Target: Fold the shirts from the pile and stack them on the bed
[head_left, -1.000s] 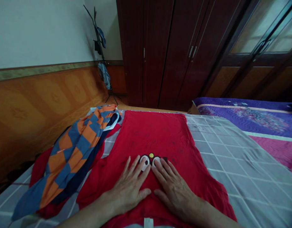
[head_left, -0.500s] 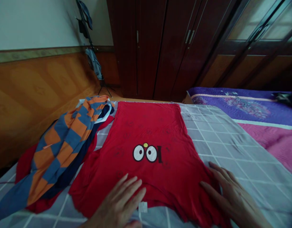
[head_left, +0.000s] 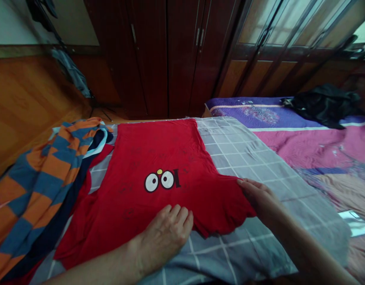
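Observation:
A red shirt (head_left: pixel 158 154) with two printed cartoon eyes lies spread on a grey checked sheet (head_left: pixel 229 138), its neckline toward me. My left hand (head_left: pixel 170 229) is closed on the shirt near the neckline, its fingers curled into the cloth. At the right sleeve, my right hand (head_left: pixel 258 196) pinches the sleeve's outer edge and holds it stretched out to the right. The left sleeve lies loose on the sheet.
Orange and blue checked clothing (head_left: pixel 54 170) lies in a heap at the left. To the right, a second bed (head_left: pixel 303 146) bears a black garment (head_left: pixel 324 105) and a phone (head_left: pixel 356 222). Dark wardrobes (head_left: pixel 182 59) stand behind.
Both hands have gone from resting open on the shirt to gripping it. The right sleeve is now pulled out to the side. The view has turned to the right.

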Demonstrator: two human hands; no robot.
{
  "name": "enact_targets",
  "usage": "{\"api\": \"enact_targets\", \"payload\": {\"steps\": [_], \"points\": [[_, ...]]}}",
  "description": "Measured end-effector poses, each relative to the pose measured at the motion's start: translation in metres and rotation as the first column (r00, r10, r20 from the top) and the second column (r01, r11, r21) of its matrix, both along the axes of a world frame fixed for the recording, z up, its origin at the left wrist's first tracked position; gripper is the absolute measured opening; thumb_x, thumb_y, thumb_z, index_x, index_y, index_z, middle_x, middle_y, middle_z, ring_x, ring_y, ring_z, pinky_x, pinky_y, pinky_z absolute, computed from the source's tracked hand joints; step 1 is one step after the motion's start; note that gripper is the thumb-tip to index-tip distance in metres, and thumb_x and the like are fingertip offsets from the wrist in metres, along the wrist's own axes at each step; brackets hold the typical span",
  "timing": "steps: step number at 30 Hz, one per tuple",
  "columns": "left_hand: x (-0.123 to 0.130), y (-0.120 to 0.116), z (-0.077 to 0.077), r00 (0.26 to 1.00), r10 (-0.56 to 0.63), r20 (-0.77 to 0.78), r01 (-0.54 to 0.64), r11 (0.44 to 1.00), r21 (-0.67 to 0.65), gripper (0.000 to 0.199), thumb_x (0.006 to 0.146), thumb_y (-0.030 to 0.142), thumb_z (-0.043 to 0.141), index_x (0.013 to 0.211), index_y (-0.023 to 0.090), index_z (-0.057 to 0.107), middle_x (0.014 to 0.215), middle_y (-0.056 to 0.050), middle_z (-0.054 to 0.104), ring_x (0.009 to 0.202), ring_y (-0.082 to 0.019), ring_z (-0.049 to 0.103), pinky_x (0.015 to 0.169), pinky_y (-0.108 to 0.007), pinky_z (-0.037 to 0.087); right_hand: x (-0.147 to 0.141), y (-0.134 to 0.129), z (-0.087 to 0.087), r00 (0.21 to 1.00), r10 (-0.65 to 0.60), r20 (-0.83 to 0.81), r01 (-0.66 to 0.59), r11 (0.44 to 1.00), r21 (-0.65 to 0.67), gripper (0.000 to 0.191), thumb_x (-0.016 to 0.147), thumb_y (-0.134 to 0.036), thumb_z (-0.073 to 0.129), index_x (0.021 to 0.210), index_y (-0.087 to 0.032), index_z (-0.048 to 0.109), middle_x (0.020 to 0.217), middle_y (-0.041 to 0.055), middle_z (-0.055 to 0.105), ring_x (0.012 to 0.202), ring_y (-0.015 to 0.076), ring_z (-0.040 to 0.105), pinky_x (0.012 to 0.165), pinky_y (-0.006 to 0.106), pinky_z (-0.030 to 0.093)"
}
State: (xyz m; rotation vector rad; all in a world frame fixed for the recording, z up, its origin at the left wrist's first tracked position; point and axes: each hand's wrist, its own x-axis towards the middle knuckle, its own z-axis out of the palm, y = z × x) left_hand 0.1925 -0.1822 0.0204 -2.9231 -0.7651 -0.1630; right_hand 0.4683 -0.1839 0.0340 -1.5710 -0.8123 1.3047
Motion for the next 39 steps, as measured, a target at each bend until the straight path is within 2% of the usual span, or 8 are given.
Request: {"api": "enact_targets", "payload": {"steps": [8, 18, 21, 25, 28, 30, 35, 39], "points": [[0.017, 0.006, 0.006, 0.999, -0.005, -0.043, 0.002, 0.998, -0.064, 0.045, 0.087, 0.013, 0.049, 0.132, 0.012, 0.043, 0.091, -0.005, 0.058, 0.081, -0.019, 0.058, 0.072, -0.033, 0.050, 0.002, -0.025, 0.006, 0.924, 0.383, -0.018, -0.381, 0.912, -0.152, 0.036, 0.058, -0.046, 0.079, 0.069, -0.014, 0.064, 0.065, 0.0008, 0.063, 0.056, 0.0118, 0.051, 0.056, 0.025, 0.038], [0.050, 0.008, 0.002, 0.986, -0.144, 0.086, 0.146, 0.989, -0.020, 0.039, 0.091, 0.016, 0.039, 0.130, 0.010, 0.039, 0.109, -0.015, 0.058, 0.092, -0.026, 0.058, 0.072, -0.039, 0.051, -0.009, -0.009, 0.021, 0.969, 0.037, -0.246, -0.025, 0.998, 0.053, 0.023, 0.069, -0.036, 0.072, 0.069, -0.016, 0.060, 0.062, -0.0006, 0.058, 0.052, 0.0099, 0.049, 0.053, 0.023, 0.038], [0.048, 0.018, 0.003, 0.991, -0.074, 0.115, 0.094, 0.979, -0.183, 0.041, 0.088, 0.008, 0.037, 0.128, 0.012, 0.039, 0.096, -0.010, 0.063, 0.082, -0.022, 0.061, 0.069, -0.035, 0.051, -0.009, -0.003, 0.028, 0.994, 0.017, -0.108, -0.004, 0.993, 0.120, 0.024, 0.066, -0.038, 0.072, 0.072, -0.017, 0.061, 0.062, -0.0006, 0.059, 0.052, 0.0101, 0.049, 0.052, 0.023, 0.037], [0.036, 0.032, 0.021, 0.947, 0.095, 0.307, 0.078, 0.859, -0.506, 0.040, 0.083, 0.005, 0.036, 0.120, 0.018, 0.045, 0.101, -0.004, 0.065, 0.086, -0.015, 0.062, 0.077, -0.028, 0.050, 0.002, -0.005, 0.028, 0.939, 0.154, 0.307, -0.193, 0.976, 0.102, 0.028, 0.073, -0.046, 0.062, 0.076, -0.018, 0.064, 0.064, 0.0016, 0.062, 0.055, 0.0141, 0.053, 0.053, 0.026, 0.037], [0.029, 0.030, 0.032, 0.972, -0.012, 0.236, 0.153, 0.794, -0.588, 0.027, 0.084, 0.007, 0.039, 0.101, 0.020, 0.054, 0.089, 0.000, 0.064, 0.081, -0.014, 0.061, 0.074, -0.026, 0.049, 0.014, -0.012, 0.021, 0.629, 0.305, 0.715, -0.374, 0.925, -0.065, 0.028, 0.079, -0.043, 0.056, 0.070, -0.019, 0.066, 0.059, 0.0014, 0.059, 0.054, 0.0141, 0.051, 0.052, 0.026, 0.033], [0.029, 0.022, 0.029, 0.981, -0.121, 0.149, 0.184, 0.813, -0.553, 0.016, 0.084, 0.011, 0.045, 0.091, 0.020, 0.055, 0.091, -0.001, 0.062, 0.084, -0.016, 0.060, 0.077, -0.029, 0.049, 0.021, -0.016, 0.016, 0.464, 0.371, 0.804, -0.425, 0.890, -0.165, 0.031, 0.082, -0.043, 0.054, 0.065, -0.020, 0.065, 0.054, 0.0002, 0.056, 0.051, 0.0127, 0.047, 0.051, 0.026, 0.030], [0.044, -0.002, 0.001, 0.969, -0.198, 0.149, 0.234, 0.927, -0.292, 0.014, 0.085, 0.019, 0.052, 0.099, 0.017, 0.052, 0.122, -0.010, 0.051, 0.117, -0.025, 0.047, 0.100, -0.040, 0.040, 0.031, -0.003, 0.003, 0.596, 0.304, 0.743, -0.388, 0.919, -0.065, 0.044, 0.089, -0.049, 0.040, 0.075, -0.018, 0.067, 0.059, 0.0010, 0.059, 0.054, 0.0139, 0.051, 0.049, 0.025, 0.033], [0.060, -0.003, 0.004, 0.977, -0.202, 0.071, 0.213, 0.944, -0.251, 0.010, 0.087, 0.009, 0.043, 0.090, 0.017, 0.049, 0.094, -0.007, 0.058, 0.093, -0.023, 0.057, 0.082, -0.039, 0.050, 0.020, 0.023, -0.002, 0.575, 0.211, 0.790, -0.297, 0.954, -0.039, 0.044, 0.084, -0.050, 0.049, 0.106, -0.016, 0.066, 0.071, 0.0028, 0.064, 0.058, 0.0151, 0.054, 0.053, 0.026, 0.035]]}}
